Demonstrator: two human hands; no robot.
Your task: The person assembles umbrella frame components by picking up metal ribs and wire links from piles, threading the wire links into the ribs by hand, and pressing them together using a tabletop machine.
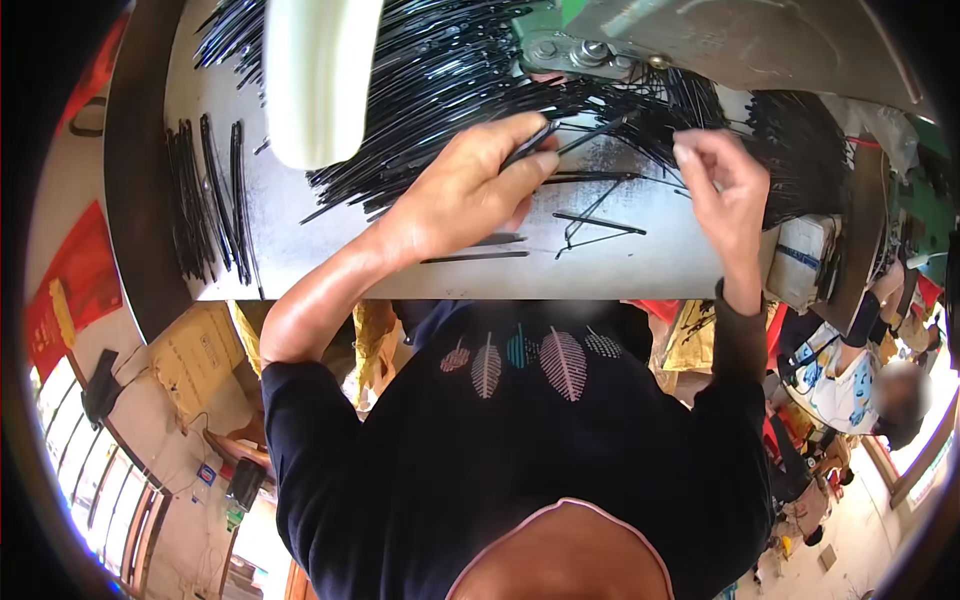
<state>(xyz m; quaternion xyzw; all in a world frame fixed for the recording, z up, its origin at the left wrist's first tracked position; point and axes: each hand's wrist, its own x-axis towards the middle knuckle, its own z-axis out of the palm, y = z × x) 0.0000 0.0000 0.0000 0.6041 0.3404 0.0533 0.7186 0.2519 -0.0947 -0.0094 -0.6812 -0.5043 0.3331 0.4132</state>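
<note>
Table (655, 270) has open near-edge room; left fingers (530, 174) pinch black strips (526, 147); right fingers (705, 180) nearly meet, any hold unclear.

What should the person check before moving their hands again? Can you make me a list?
1. Left hand has a grip: ok, its thumb and fingers pinch a black stick.
2. Right hand has a grip: cannot tell, its fingertips are close together, but what is between them is unclear.
3. Both hands are away from the green machine: ok, neither seems to touch it.
4. Loose sticks near the table's front edge are neat: not ok, some lie crossed.
5. Row of sticks on the left of the table is neat: ok, they lie roughly side by side.
</note>
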